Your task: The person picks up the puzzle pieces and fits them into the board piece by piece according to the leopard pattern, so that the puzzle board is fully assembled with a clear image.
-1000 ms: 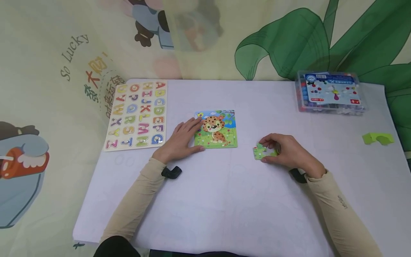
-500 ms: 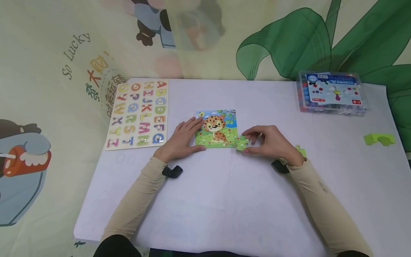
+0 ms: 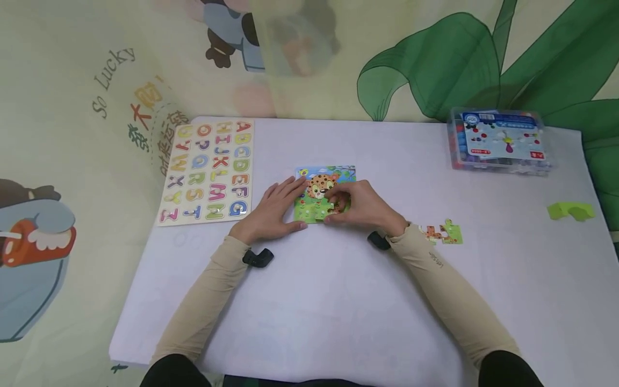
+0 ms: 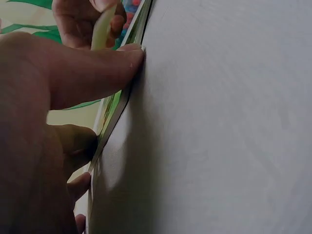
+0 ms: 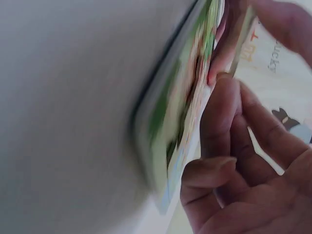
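Observation:
A square leopard jigsaw puzzle (image 3: 333,171) lies on the white table in the head view. My left hand (image 3: 272,213) rests flat along its left side, with fingertips on the picture's edge and the thumb at the near corner. Over the puzzle's lower part, my right hand (image 3: 361,205) pinches a green jigsaw piece (image 3: 313,210) between thumb and fingers. The left wrist view shows that piece (image 4: 101,30) tilted up on edge above the board. Its thin edge also appears between the fingertips in the right wrist view. The right hand hides much of the leopard's body.
Loose jigsaw pieces (image 3: 452,233) lie beside the right sleeve, partly covered by it. An alphabet board (image 3: 208,219) sits at the back left. A clear plastic box (image 3: 503,161) stands at the back right, with a green arched block (image 3: 570,210) nearer the right edge.
My right hand has moved left from the loose pieces to over the puzzle, carrying one green jigsaw piece. Loose pieces have come into view behind it. My left hand has stayed put.

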The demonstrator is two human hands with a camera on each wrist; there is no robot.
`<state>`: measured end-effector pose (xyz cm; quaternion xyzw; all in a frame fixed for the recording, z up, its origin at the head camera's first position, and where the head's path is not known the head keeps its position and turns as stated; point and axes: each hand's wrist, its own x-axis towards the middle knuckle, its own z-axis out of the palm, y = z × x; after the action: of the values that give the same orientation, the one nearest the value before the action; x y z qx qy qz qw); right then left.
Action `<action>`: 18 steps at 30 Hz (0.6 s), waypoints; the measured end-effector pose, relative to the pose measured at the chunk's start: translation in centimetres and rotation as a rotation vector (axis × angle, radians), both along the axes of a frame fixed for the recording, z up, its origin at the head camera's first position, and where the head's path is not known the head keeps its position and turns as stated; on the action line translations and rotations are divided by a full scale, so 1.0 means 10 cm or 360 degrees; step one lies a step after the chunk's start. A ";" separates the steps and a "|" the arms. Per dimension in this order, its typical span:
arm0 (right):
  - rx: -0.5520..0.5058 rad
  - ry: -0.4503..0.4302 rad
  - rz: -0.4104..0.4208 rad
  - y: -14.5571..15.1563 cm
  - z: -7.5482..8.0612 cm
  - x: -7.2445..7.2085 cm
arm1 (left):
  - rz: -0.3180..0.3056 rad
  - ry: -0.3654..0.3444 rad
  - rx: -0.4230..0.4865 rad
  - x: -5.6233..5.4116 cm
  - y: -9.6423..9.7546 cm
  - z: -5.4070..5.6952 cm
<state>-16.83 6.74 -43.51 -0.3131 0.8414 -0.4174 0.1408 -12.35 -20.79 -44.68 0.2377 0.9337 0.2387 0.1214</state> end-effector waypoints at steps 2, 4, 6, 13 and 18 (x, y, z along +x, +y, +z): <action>-0.0005 -0.0017 0.0010 -0.08 -0.01 -0.01 | -0.0014 -0.0001 0.0009 -0.01 -0.01 0.00; 0.0013 -0.0027 0.0021 -0.13 -0.01 -0.01 | -0.0017 -0.0013 0.0021 -0.01 -0.01 0.02; 0.0038 -0.0031 0.0030 -0.18 -0.01 -0.02 | -0.0019 -0.0028 0.0023 -0.02 0.00 0.03; 0.0134 0.0028 0.0049 -0.33 -0.03 -0.04 | -0.0014 -0.0041 -0.0009 -0.03 0.00 0.01; 0.0181 0.0074 0.0051 -0.39 -0.04 -0.05 | 0.0002 -0.0041 0.0004 -0.04 -0.01 -0.02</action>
<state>-17.30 2.85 -43.87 -0.3275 0.8617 -0.3593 0.1455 -12.75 -20.89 -44.86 0.2340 0.9319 0.2431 0.1330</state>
